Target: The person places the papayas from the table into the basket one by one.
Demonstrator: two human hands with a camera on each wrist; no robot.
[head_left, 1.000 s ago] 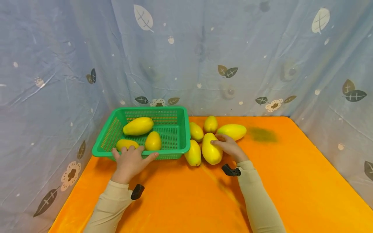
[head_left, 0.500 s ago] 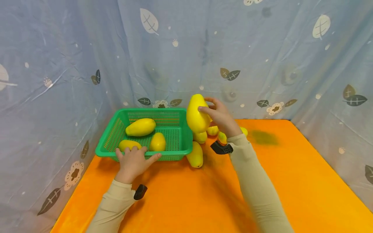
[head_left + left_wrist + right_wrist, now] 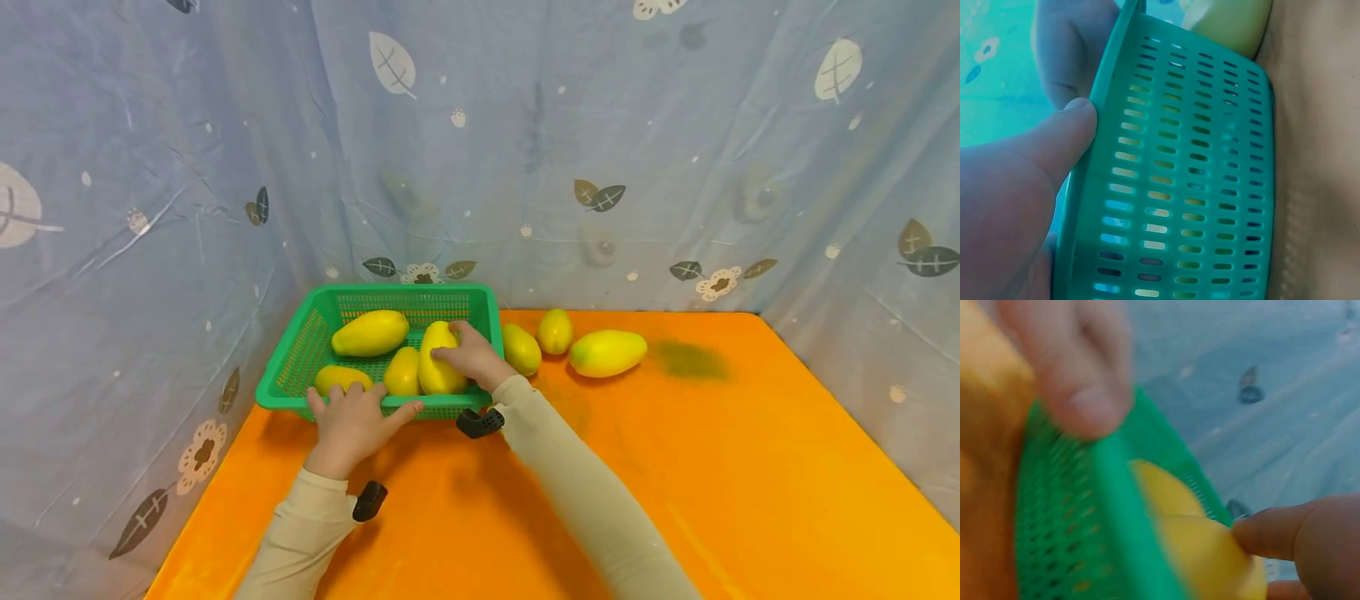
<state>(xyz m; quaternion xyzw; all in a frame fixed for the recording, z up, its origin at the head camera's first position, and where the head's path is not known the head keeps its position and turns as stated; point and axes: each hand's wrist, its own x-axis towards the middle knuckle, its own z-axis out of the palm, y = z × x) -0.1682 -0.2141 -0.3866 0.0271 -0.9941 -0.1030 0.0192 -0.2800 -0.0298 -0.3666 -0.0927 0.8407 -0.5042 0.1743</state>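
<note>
My right hand [image 3: 472, 357] grips a large yellow papaya [image 3: 437, 367] inside the green basket [image 3: 492, 333], near its right end. Its thumb and fingers lie around the fruit in the right wrist view, where the papaya [image 3: 1204, 556] is partly behind the basket rim. My left hand [image 3: 354, 425] holds the basket's near rim, fingers over the top and the thumb [image 3: 1075, 125] along the outer side. Three other papayas lie in the basket: one at the back [image 3: 371, 333], one front left [image 3: 341, 379] and one beside the held fruit [image 3: 402, 373].
On the orange tabletop [image 3: 720, 467], right of the basket, lie a papaya close to its wall [image 3: 521, 350], a small upright one [image 3: 555, 332] and a long one [image 3: 607, 353]. A patterned curtain [image 3: 525, 150] hangs behind and on both sides. My right forearm covers some table.
My right hand has lifted the large papaya from the table and carried it left, down into the basket. My left hand stays on the rim. The papaya near the basket's front right corner is out of sight.
</note>
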